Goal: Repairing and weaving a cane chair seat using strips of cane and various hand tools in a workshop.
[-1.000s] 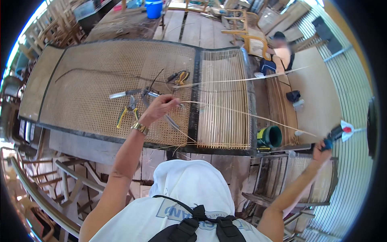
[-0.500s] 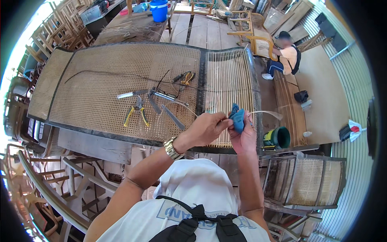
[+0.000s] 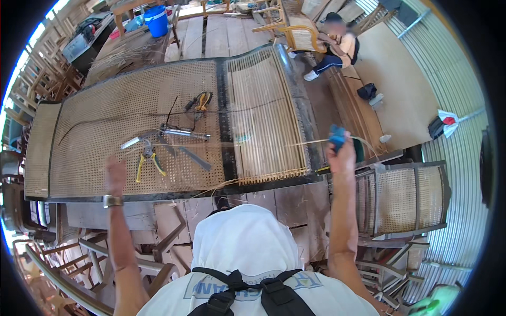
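My right hand [image 3: 342,158] is closed around a folded blue cloth [image 3: 336,138], just past the right end of a long woven cane panel [image 3: 137,89]. A thin pale cane strip [image 3: 311,141] runs through the cloth; one end curves down to the right, the other stretches left over the panel and fades into blur. Far to the left, my left hand [image 3: 116,176] is over the panel's near edge, smeared by motion, so its fingers and anything in them cannot be made out. Near it lie yellow-handled pliers [image 3: 149,160], a knife [image 3: 138,139] and a dark flat blade [image 3: 195,158].
Orange-handled cutters [image 3: 201,102] lie farther back on the panel. A dark green container [image 3: 359,150] is partly hidden behind my right hand. At the far right a person [image 3: 340,45] sits by a rattan chair [image 3: 303,38]. Wooden chair frames [image 3: 95,263] crowd the near left.
My hands, close together before, are now wide apart: the left has swept left, the right has gone right with the blue cloth. The cane strip now spans leftward from the cloth. The view has shifted.
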Motion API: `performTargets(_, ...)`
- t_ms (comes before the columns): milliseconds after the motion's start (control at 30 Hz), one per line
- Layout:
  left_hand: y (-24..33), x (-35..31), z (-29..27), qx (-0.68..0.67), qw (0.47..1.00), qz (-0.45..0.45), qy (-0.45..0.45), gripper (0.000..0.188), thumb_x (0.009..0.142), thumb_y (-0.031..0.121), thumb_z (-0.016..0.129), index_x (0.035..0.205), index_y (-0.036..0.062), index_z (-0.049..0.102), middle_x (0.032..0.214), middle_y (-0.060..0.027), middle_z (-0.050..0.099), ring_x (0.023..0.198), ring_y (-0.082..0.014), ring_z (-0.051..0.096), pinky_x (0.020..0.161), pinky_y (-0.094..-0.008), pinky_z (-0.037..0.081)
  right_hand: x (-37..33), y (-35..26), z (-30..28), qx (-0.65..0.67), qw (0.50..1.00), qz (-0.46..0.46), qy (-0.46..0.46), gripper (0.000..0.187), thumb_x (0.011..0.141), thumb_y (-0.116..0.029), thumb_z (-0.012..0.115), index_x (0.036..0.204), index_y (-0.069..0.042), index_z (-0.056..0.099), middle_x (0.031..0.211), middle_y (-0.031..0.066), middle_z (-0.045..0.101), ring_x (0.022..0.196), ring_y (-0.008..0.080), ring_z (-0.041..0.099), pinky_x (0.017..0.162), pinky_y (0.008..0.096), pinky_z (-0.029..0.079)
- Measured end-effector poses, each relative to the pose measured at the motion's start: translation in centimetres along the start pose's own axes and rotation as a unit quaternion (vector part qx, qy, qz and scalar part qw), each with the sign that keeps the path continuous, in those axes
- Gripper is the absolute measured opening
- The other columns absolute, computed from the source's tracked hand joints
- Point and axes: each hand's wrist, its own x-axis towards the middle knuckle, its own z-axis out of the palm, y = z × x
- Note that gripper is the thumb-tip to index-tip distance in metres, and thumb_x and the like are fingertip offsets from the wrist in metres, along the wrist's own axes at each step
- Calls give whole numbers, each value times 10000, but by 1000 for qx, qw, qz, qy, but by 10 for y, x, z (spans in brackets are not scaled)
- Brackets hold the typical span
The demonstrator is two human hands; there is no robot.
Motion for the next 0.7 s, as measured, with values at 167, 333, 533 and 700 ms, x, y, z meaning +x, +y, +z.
performTargets(167, 231, 122, -181, -631, 743, -83, -209, 457, 1001, 285, 663, 1340, 7, 536, 772, -79, 630, 632, -146, 589, 573, -339, 460, -69, 47, 77, -73, 992, -31, -102, 185, 1059, -306, 580, 1051, -122, 596, 919, 75, 679, 662, 150, 614, 517, 262, 462)
performTargets(333, 315, 129, -201, -805, 515, -6, -294, 286, 1025, 242, 635, 1206, 21, 638, 766, -39, 651, 675, -81, 552, 601, -277, 457, -108, 66, 114, -111, 974, 2, -197, 197, 1059, -296, 579, 1053, -103, 619, 886, 109, 707, 651, 162, 621, 527, 269, 464)
performTargets(533, 211, 127, -179, -624, 736, 12, -263, 145, 939, -20, 622, 1050, 7, 711, 919, -117, 718, 820, -193, 669, 721, -298, 525, -53, 26, 86, -83, 991, -42, -95, 309, 1034, -374, 604, 1068, -68, 596, 881, 85, 678, 715, 175, 635, 562, 284, 515)
performTargets(700, -67, 31, -21, -559, 767, -296, -110, 271, 1013, 36, 561, 1263, 18, 667, 1241, -119, 704, 1165, -180, 650, 1022, -292, 491, -15, -64, 70, 7, 988, -148, -31, 325, 1038, -370, 594, 1173, -79, 541, 1063, 158, 666, 782, 207, 617, 585, 298, 518)
